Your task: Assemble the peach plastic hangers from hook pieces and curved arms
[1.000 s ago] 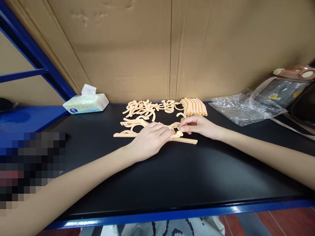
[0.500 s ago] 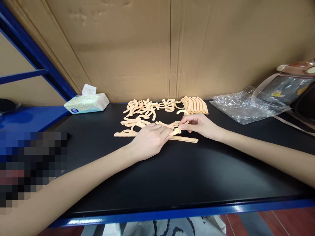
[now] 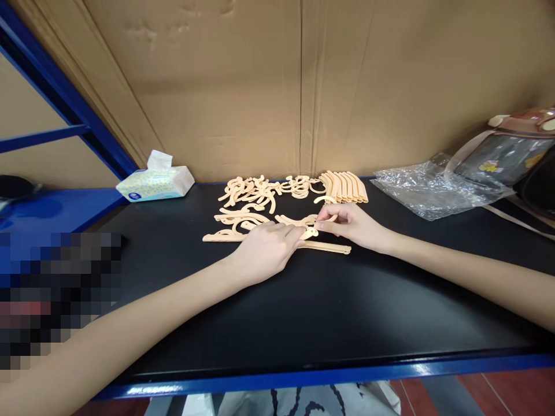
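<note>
My left hand (image 3: 267, 251) is closed on a beige plastic folding hanger (image 3: 309, 233), pressing it down near the table top. Its rounded end with small holes shows past my fingertips. At that end my right hand (image 3: 354, 226) is closed in a pinch; what sits between its thumb and finger is mostly hidden. A long straight hanger bar (image 3: 328, 247) runs out from under my left hand. Curved hanger arms (image 3: 243, 216) lie just behind it. Farther back are a loose heap of small curved hanger parts (image 3: 247, 190) and a neat row of hanger arms (image 3: 347, 188).
A tissue pack (image 3: 156, 184) stands at the back left. Crumpled clear plastic (image 3: 433, 188) and a strapped bottle (image 3: 503, 156) are at the right. Cardboard (image 3: 217, 86) rises behind the black table (image 3: 303, 323), which has a blue front edge (image 3: 277, 386).
Both hands stay at nearly the same place on the hanger. The whole view has shifted slightly; nothing is visibly picked up or let go.
</note>
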Action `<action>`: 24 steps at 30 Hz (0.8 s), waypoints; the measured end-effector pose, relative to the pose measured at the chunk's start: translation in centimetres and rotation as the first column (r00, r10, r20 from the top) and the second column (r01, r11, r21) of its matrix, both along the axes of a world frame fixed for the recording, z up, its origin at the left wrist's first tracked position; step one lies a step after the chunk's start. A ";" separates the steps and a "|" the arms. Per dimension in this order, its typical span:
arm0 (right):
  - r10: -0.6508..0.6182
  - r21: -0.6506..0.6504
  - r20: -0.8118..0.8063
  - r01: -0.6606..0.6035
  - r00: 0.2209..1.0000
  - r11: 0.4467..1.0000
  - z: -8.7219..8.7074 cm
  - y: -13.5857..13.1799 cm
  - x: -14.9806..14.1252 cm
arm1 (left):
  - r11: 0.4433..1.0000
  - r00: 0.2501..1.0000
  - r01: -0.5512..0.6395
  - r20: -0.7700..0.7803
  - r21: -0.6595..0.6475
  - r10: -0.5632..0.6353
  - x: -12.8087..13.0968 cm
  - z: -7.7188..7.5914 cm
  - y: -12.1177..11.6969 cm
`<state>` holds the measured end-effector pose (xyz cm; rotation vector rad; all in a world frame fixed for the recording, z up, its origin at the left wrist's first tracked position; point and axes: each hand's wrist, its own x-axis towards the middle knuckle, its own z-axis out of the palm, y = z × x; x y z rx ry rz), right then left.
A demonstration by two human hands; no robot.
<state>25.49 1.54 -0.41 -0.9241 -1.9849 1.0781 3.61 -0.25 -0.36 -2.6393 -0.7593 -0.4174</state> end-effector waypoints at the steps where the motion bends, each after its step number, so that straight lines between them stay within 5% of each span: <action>1: -0.003 0.010 -0.004 0.003 1.000 1.000 0.0 0.0 0.0 | 1.000 1.000 -0.010 0.003 -0.014 0.010 0.0 0.0 0.0; 14: 0.001 -0.002 -0.040 -0.001 0.999 1.000 -0.3 0.3 -0.1 | 0.941 0.984 -0.165 0.020 -0.295 0.179 0.2 0.5 -0.4; 24: 0.007 0.029 0.002 -0.007 1.000 1.000 -0.1 0.2 -0.1 | 0.919 0.982 -0.174 0.013 -0.355 0.191 0.3 0.7 -0.4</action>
